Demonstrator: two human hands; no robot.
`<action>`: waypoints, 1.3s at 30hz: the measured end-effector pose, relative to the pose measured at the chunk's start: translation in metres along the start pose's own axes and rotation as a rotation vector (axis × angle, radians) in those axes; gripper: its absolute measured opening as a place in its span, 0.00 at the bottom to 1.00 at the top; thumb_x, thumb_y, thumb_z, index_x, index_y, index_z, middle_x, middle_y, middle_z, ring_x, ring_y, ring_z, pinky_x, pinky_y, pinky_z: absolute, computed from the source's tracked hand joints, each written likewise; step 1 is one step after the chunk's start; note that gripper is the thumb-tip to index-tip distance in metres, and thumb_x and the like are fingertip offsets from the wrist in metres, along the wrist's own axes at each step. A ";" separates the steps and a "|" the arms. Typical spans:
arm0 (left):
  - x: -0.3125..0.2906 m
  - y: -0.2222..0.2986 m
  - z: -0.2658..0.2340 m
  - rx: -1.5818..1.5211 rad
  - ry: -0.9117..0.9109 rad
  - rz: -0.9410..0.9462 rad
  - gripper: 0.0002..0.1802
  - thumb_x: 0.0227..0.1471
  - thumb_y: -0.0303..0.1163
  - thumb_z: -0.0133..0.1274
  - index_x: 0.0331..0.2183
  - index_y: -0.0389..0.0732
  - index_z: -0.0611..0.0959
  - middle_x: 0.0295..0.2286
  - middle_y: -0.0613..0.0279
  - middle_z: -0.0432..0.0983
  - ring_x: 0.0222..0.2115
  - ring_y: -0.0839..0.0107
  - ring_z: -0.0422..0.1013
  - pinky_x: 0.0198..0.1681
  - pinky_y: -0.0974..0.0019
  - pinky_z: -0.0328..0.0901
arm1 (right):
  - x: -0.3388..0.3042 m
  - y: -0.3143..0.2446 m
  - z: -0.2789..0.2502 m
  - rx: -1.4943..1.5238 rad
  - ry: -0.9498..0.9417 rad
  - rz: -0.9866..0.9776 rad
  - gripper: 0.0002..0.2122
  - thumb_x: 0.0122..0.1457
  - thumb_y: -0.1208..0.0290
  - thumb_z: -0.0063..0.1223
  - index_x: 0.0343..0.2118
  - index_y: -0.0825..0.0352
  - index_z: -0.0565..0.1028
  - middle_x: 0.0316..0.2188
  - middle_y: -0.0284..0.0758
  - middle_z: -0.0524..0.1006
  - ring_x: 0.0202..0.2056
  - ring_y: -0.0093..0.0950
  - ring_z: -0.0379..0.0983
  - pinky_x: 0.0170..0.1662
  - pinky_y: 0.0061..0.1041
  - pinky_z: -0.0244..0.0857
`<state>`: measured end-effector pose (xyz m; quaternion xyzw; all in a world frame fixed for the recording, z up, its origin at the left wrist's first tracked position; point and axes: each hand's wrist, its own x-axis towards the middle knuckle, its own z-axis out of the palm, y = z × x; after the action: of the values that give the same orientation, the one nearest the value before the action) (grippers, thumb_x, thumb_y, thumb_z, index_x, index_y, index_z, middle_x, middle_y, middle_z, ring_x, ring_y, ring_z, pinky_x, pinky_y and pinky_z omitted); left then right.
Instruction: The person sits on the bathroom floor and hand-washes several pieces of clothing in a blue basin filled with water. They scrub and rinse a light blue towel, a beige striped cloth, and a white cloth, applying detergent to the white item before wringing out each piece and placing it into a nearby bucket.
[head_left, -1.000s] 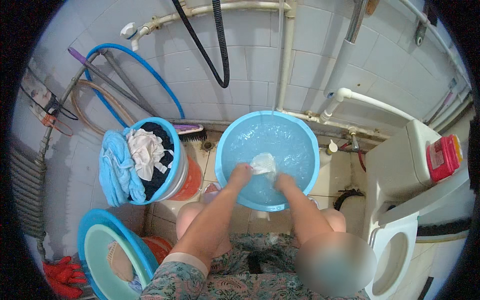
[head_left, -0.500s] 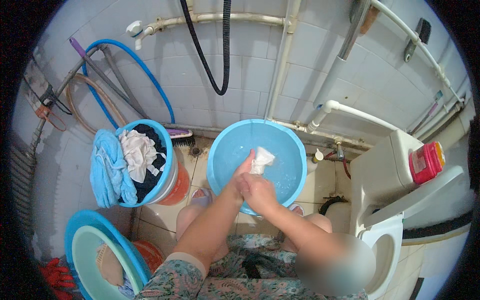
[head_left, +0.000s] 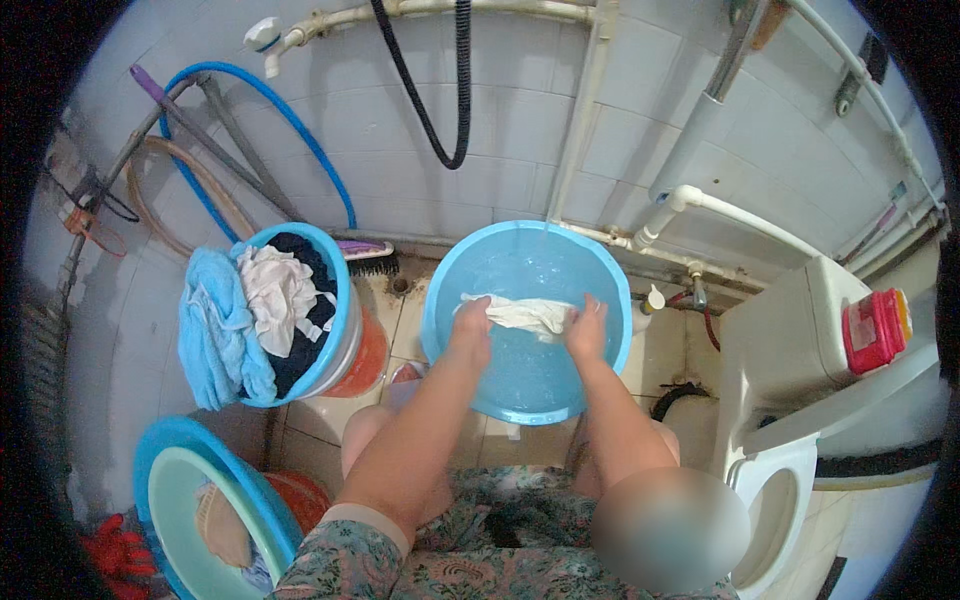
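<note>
A small white cloth (head_left: 527, 315), wet and crumpled, is stretched sideways between my two hands over a light blue basin (head_left: 433, 335). Its left end is gripped by my left hand (head_left: 473, 328), and its right end by my right hand (head_left: 587, 330). Both hands are inside the basin's rim, above shallow water with some ripples and bubbles. What kind of garment or cloth it is, I cannot make out.
At left, a blue basin (head_left: 345, 345) of clothes rests on an orange bucket (head_left: 362, 362). Below it, a pale green basin (head_left: 165, 510) also holds clothes. A toilet (head_left: 790, 490) stands at right, a brush (head_left: 368, 255) by the wall, and a small bottle (head_left: 647, 308) beside the basin.
My hands were pressed together with the cloth bunched up at them. They have moved apart, and the cloth is now spread between them; the view has shifted slightly.
</note>
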<state>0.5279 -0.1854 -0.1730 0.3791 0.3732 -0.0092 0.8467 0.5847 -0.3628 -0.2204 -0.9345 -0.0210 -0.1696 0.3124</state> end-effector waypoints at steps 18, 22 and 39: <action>0.002 -0.022 -0.005 -0.159 -0.238 -0.232 0.31 0.52 0.54 0.39 0.47 0.38 0.65 0.42 0.52 0.64 0.40 0.58 0.65 0.42 0.58 0.62 | -0.030 -0.109 -0.091 0.557 -0.766 -0.207 0.14 0.52 0.59 0.49 0.31 0.66 0.72 0.28 0.40 0.72 0.31 0.40 0.69 0.37 0.34 0.63; 0.007 -0.013 -0.001 -0.263 -0.488 -0.211 0.26 0.51 0.56 0.40 0.36 0.42 0.71 0.30 0.60 0.69 0.30 0.65 0.67 0.32 0.60 0.65 | -0.049 -0.143 -0.114 0.434 -0.561 -0.509 0.12 0.54 0.61 0.46 0.26 0.67 0.72 0.21 0.37 0.69 0.28 0.35 0.68 0.33 0.29 0.63; -0.013 -0.007 0.003 -0.281 -0.247 0.123 0.21 0.53 0.40 0.39 0.43 0.35 0.68 0.39 0.52 0.68 0.38 0.57 0.67 0.43 0.54 0.63 | 0.014 -0.025 -0.021 -0.110 -0.211 0.064 0.17 0.57 0.57 0.37 0.38 0.65 0.70 0.35 0.46 0.72 0.36 0.43 0.70 0.40 0.39 0.62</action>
<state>0.5185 -0.1961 -0.1681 0.2753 0.2403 0.0482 0.9296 0.5879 -0.3562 -0.1861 -0.9630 -0.0144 -0.0614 0.2621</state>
